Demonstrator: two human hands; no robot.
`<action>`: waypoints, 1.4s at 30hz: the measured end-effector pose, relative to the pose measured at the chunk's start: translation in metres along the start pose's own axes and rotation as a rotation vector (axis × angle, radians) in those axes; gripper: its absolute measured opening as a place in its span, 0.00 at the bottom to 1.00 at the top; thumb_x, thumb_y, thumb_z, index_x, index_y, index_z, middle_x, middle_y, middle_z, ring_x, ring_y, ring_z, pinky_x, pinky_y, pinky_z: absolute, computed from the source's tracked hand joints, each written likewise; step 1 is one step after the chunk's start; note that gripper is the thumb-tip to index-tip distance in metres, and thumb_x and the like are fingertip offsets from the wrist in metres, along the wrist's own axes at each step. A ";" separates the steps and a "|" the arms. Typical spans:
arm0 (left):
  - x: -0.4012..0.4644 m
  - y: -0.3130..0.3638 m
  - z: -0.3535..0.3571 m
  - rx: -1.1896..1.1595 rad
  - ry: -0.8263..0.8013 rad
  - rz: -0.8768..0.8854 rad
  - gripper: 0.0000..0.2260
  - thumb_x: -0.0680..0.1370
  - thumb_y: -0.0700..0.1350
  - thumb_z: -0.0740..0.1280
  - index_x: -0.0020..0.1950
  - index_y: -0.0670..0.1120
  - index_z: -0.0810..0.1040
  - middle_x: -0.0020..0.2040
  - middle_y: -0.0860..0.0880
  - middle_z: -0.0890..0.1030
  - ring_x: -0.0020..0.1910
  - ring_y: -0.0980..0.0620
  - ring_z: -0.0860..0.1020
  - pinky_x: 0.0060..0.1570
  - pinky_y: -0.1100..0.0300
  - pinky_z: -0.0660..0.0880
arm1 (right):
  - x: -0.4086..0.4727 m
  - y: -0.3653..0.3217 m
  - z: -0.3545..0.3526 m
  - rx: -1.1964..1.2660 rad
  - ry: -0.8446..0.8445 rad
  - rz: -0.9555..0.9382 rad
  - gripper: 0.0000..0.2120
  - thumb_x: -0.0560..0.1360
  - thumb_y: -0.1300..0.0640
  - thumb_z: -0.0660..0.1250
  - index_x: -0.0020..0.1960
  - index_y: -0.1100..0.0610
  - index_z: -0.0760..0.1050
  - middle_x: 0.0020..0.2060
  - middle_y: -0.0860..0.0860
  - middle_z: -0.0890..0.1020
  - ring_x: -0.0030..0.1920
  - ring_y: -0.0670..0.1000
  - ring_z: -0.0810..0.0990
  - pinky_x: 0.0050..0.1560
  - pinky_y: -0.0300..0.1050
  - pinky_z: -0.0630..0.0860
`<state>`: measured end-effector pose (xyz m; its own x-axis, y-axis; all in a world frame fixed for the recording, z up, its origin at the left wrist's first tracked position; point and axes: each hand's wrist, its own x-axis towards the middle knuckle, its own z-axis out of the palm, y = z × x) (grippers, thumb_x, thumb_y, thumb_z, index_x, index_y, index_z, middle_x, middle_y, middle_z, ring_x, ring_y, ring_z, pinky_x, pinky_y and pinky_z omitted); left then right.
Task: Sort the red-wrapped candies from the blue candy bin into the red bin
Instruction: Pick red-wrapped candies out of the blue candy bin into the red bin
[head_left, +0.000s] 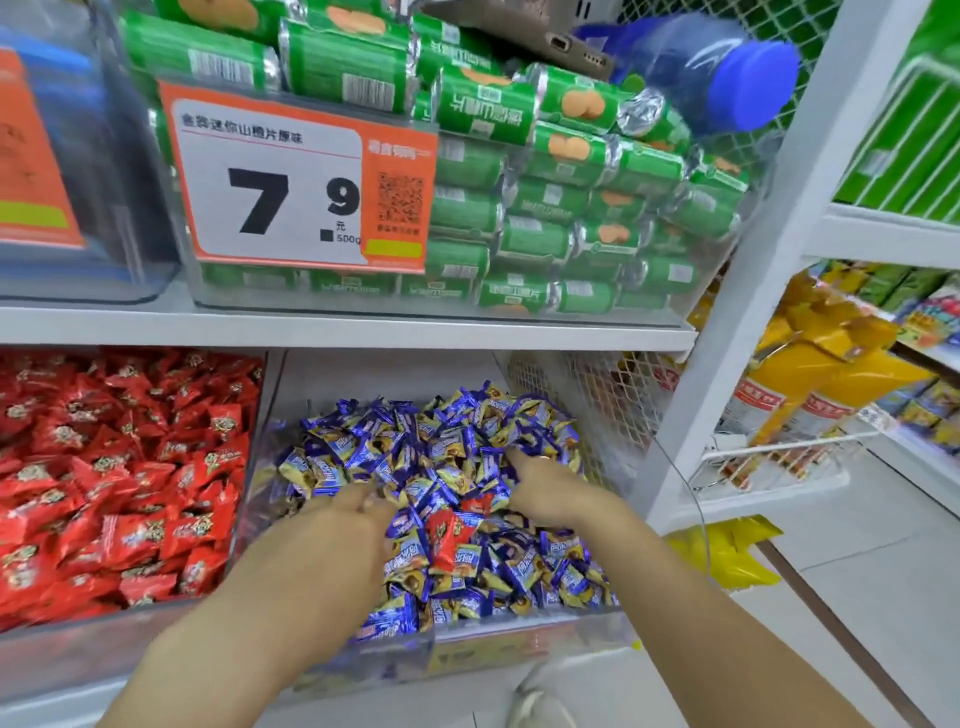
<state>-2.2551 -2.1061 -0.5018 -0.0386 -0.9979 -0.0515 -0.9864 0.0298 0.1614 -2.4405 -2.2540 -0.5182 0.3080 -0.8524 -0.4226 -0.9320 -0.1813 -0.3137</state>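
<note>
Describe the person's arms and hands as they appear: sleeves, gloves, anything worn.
Both forearms are bare, with no sleeves in view. The left hand and right hand wear no gloves. No watch, bracelet or ring shows. The fingers are partly blurred.

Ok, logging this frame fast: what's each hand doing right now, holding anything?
Left hand: in the blue candy bin, fingers curled among wrappers; a grip cannot be told.
Right hand: open, fingers pushed into the blue candies, holding nothing visible.
</note>
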 end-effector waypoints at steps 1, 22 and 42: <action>-0.002 0.001 0.003 0.019 -0.021 0.015 0.19 0.83 0.50 0.50 0.73 0.52 0.60 0.74 0.50 0.59 0.71 0.51 0.64 0.66 0.56 0.67 | 0.009 0.001 0.002 -0.025 0.008 0.025 0.33 0.77 0.64 0.54 0.78 0.54 0.45 0.36 0.54 0.69 0.29 0.51 0.64 0.26 0.43 0.60; -0.014 0.009 -0.025 -0.162 0.136 -0.099 0.14 0.75 0.37 0.59 0.57 0.52 0.69 0.57 0.55 0.71 0.53 0.52 0.76 0.46 0.59 0.71 | -0.072 -0.020 -0.011 0.601 -0.174 -0.327 0.32 0.62 0.67 0.59 0.63 0.46 0.71 0.60 0.49 0.77 0.60 0.45 0.75 0.56 0.39 0.73; 0.009 0.009 -0.014 0.115 -0.004 -0.165 0.20 0.80 0.60 0.53 0.68 0.53 0.70 0.74 0.51 0.60 0.69 0.48 0.64 0.62 0.52 0.69 | -0.084 0.004 -0.003 -0.109 0.177 -0.173 0.20 0.79 0.48 0.60 0.70 0.47 0.68 0.62 0.51 0.76 0.60 0.52 0.75 0.56 0.43 0.72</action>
<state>-2.2617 -2.1153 -0.4870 0.1246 -0.9896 -0.0719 -0.9912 -0.1275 0.0364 -2.4707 -2.1850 -0.4813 0.4354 -0.8748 -0.2124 -0.8863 -0.3753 -0.2712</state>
